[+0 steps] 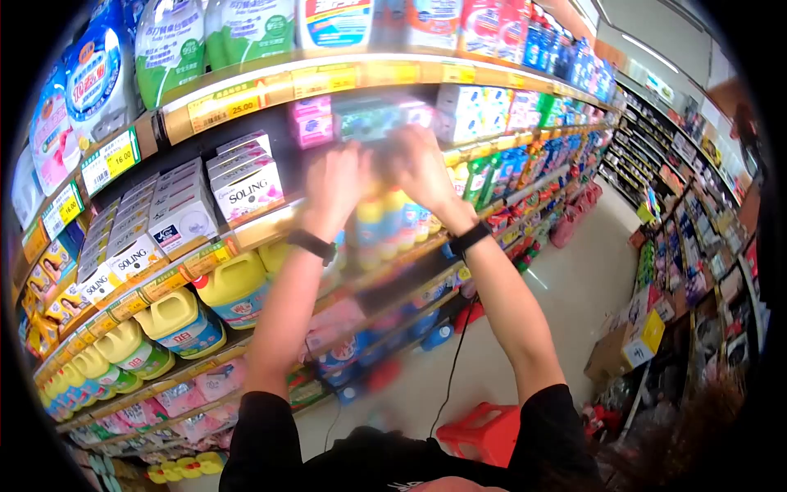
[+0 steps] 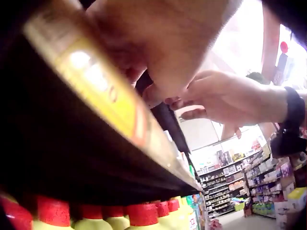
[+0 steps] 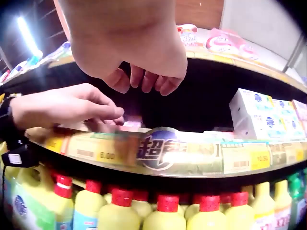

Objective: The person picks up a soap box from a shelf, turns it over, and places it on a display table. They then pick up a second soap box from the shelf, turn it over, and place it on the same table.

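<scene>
Both bare hands reach in at a shelf of boxed goods, blurred in the head view. The left hand (image 1: pixel 338 180) is at the shelf's front edge. In the right wrist view, its relaxed fingers lie close over the price strip (image 3: pixel 96 146), beside a small pinkish pack (image 3: pixel 132 122) low behind the edge. Above the dark shelf gap, the right hand (image 3: pixel 129 48) hangs with loosely bent fingers and nothing in them. The left wrist view has the left hand (image 2: pixel 168 43) overhead and the right hand (image 2: pixel 230 98) a little beyond. Past the hands are blurred greenish boxes (image 1: pixel 373 119).
Pink boxes (image 1: pixel 313 123) stand left of the greenish ones, white boxes (image 1: pixel 459 111) to the right. SOLING boxes (image 1: pixel 247 184) fill the shelf at left. Red-capped yellow bottles (image 3: pixel 168 213) line the shelf below. A red stool (image 1: pixel 479 430) stands on the aisle floor.
</scene>
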The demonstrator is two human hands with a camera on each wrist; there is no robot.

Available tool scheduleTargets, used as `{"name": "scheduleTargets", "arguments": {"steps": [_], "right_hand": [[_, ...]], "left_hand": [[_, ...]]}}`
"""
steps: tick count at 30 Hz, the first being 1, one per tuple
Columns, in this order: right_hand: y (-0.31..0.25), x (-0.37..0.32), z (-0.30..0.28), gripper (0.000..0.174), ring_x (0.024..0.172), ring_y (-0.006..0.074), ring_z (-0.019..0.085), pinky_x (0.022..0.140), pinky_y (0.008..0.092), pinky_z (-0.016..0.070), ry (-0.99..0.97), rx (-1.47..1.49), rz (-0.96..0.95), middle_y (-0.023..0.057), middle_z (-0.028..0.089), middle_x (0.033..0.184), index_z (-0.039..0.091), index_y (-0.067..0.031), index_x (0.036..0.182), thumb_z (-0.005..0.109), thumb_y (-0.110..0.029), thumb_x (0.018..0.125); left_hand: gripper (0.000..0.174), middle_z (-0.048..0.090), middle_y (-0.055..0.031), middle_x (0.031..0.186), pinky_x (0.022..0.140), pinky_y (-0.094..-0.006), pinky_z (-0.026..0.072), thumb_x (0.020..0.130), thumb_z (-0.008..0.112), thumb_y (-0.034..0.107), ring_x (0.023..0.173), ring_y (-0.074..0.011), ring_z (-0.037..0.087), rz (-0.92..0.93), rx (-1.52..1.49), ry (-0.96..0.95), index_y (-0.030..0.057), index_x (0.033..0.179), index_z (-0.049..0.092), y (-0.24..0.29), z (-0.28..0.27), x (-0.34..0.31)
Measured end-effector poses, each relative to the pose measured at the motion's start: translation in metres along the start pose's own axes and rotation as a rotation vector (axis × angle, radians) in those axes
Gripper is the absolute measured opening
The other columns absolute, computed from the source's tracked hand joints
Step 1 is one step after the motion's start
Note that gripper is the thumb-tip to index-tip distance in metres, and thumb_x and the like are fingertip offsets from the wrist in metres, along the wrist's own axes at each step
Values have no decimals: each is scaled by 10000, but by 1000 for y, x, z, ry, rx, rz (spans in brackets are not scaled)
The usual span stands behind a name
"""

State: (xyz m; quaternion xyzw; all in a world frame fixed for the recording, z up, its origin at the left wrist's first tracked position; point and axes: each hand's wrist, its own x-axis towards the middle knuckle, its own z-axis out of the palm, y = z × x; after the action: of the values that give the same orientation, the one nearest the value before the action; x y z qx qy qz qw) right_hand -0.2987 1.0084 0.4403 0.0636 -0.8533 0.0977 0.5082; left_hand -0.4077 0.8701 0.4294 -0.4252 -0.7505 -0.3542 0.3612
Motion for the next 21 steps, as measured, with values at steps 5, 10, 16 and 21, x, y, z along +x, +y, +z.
{"name": "scheduleTargets", "arguments": {"steps": [5, 10, 16, 21], "right_hand": [[54, 46, 53, 437, 1175, 437, 530, 1018, 501, 436, -178, -3, -3, 238, 604, 1237, 614, -14, 1253, 654, -112, 830], [65, 57, 63, 688, 1355, 430, 401, 1139, 486, 341, -363, -51, 9, 233, 474, 1432, 454, -32, 1425, 679, -186, 794], [84, 56, 79, 689, 1414, 422, 316, 1190, 553, 177, -412, -168, 22, 206, 426, 1480, 466, -91, 1406, 669, -237, 764], [89, 52, 81, 670, 1310, 416, 380, 1146, 528, 233, -362, -128, -9, 201, 473, 1389, 469, -83, 1392, 660, -271, 779]], "left_hand": [[229, 718, -139, 788, 655, -428, 561, 951, 616, 289, 678, -315, 706, -29, 120, -27, 80, 903, 696, 0, 8, 0], [276, 714, -141, 844, 750, -442, 558, 980, 542, 294, 825, -295, 705, -61, 145, -42, 69, 916, 688, -5, 20, 2], [303, 721, -169, 937, 776, -451, 565, 994, 497, 286, 887, -340, 700, -89, 145, -113, 44, 996, 680, -7, 22, 4], [325, 727, -174, 984, 794, -457, 564, 1003, 474, 282, 910, -349, 697, -147, 139, -206, 26, 1028, 674, -2, 16, 4]]}}
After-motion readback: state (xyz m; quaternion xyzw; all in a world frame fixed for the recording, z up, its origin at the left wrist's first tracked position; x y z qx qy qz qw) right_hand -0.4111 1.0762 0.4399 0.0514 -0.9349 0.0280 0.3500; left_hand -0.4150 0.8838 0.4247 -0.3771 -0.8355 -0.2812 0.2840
